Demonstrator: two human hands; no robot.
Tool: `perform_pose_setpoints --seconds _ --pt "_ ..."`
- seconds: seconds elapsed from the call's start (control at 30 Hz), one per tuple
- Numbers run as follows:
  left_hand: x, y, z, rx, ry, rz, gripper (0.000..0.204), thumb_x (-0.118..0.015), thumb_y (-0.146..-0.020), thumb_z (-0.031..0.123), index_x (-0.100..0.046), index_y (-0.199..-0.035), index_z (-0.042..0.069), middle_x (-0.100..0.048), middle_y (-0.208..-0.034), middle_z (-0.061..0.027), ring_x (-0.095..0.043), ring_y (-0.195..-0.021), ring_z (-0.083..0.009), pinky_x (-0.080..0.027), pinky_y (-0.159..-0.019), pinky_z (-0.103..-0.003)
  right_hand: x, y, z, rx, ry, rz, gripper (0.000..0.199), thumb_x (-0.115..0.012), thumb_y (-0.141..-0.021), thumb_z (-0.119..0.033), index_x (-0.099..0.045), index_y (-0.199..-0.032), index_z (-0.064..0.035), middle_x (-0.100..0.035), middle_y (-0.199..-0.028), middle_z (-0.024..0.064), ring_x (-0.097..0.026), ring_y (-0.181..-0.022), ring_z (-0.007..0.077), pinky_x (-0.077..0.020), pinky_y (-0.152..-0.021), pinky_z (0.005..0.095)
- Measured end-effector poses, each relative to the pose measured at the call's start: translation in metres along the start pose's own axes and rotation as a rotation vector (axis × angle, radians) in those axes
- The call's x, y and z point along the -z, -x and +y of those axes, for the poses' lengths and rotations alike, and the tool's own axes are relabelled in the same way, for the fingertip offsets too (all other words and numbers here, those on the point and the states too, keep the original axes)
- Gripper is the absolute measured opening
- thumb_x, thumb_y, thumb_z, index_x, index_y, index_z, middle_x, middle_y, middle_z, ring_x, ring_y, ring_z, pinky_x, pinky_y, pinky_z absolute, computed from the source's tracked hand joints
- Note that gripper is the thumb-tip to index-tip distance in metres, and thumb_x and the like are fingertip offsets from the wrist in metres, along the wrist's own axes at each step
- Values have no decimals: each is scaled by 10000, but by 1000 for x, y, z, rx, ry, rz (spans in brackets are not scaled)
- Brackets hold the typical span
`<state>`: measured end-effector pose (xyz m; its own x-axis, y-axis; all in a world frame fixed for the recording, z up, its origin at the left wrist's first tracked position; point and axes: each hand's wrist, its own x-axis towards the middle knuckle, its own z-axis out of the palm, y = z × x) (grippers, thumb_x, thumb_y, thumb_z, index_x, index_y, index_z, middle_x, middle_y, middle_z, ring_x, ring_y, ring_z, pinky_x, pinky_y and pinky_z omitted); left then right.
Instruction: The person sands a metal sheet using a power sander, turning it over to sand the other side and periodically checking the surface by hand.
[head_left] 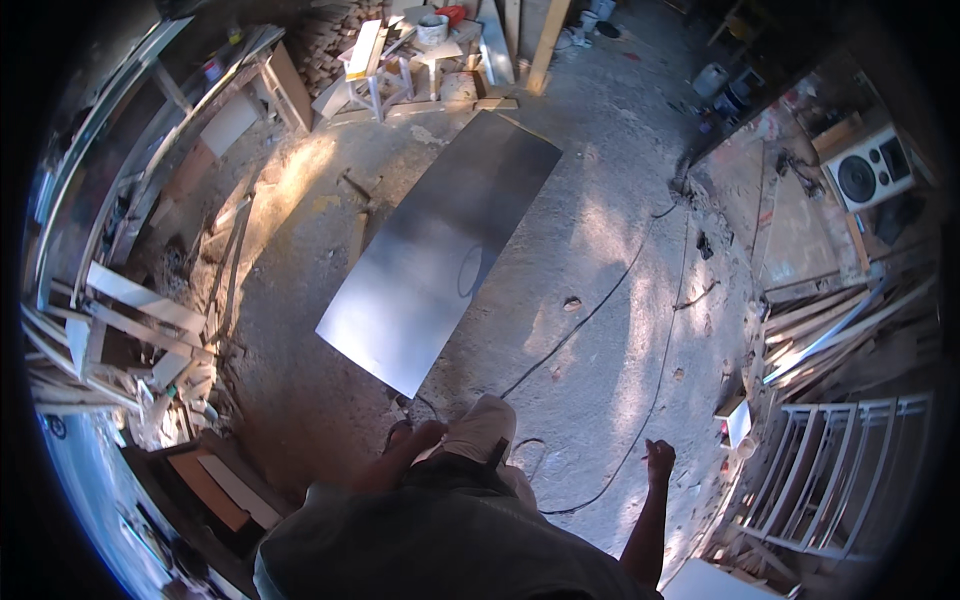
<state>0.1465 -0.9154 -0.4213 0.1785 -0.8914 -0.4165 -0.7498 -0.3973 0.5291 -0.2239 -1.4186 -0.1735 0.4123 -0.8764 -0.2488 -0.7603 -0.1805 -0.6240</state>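
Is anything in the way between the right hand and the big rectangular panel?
Nothing standing that I can see; two stretches of dark cable lie on the floor between the right hand and the panel.

And the flat panel [430,250] shines smooth and glossy; concrete floor [600,310] looks rough, matt; trousers [482,428] matt cloth; post [549,45] bare wood!

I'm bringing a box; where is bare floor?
Mostly bare grey concrete floor lies between the two thin black cables, right of the long shiny grey rectangular sheet. Crowded: far end, around the white round bucket; right edge, with piled pale wooden strips.
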Motion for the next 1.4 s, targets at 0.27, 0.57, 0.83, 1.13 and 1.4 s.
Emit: perform_pose_setpoints --seconds 0.27,0.57,0.83,1.13,1.4 --pt "57 -113 -1 847 1116 547 374 -710 -948 430 -701 -1041 68 -742 -921 -136 -725 -844 -312 -586 -713 -438 -92 -221 -138 223 116 -430 314 -783 -918 -309 -662 -942 -20 -705 -753 102 -668 -659 194 -537 -679 362" --pt "1 -219 -108 1103 2883 1419 989 -701 -908 635 -253 -1533 15 -600 -1064 -181 -619 -1000 -338 -496 -963 -583 -319 -465 -195 129 86 -794 311 -723 -935 -406 -686 -939 -98 -676 -850 12 -640 -805 131 -489 -684 323" --pt "53 -310 -121 1126 2904 1951 964 -655 -921 634 -188 -1637 188 -234 -1677 -169 -197 -1574 -356 -246 -1197 -665 -479 -679 -297 -363 -187 -685 1021 -717 -896 -633 -309 -1595 -11 -404 -1543 285 -407 -1453 399 -376 -1137 593" --pt "60 -281 -75 1031 2314 2090 362 -667 -1009 425 -637 -1258 163 -633 -1180 -9 -573 -1062 -181 -488 -928 -374 -589 -741 -372 -425 -700 -813 616 -788 -906 -450 -560 -1386 -137 -591 -1379 89 -510 -1335 265 -436 -1058 496" --pt "223 -188 63 1400 1328 2010 330 -599 -1029 339 -685 -1056 21 -653 -859 -38 -595 -724 -126 -459 -575 -275 -366 -682 -457 185 -545 -747 351 -733 -944 -376 -655 -1059 -53 -620 -901 -13 -560 -763 95 -420 -581 303"
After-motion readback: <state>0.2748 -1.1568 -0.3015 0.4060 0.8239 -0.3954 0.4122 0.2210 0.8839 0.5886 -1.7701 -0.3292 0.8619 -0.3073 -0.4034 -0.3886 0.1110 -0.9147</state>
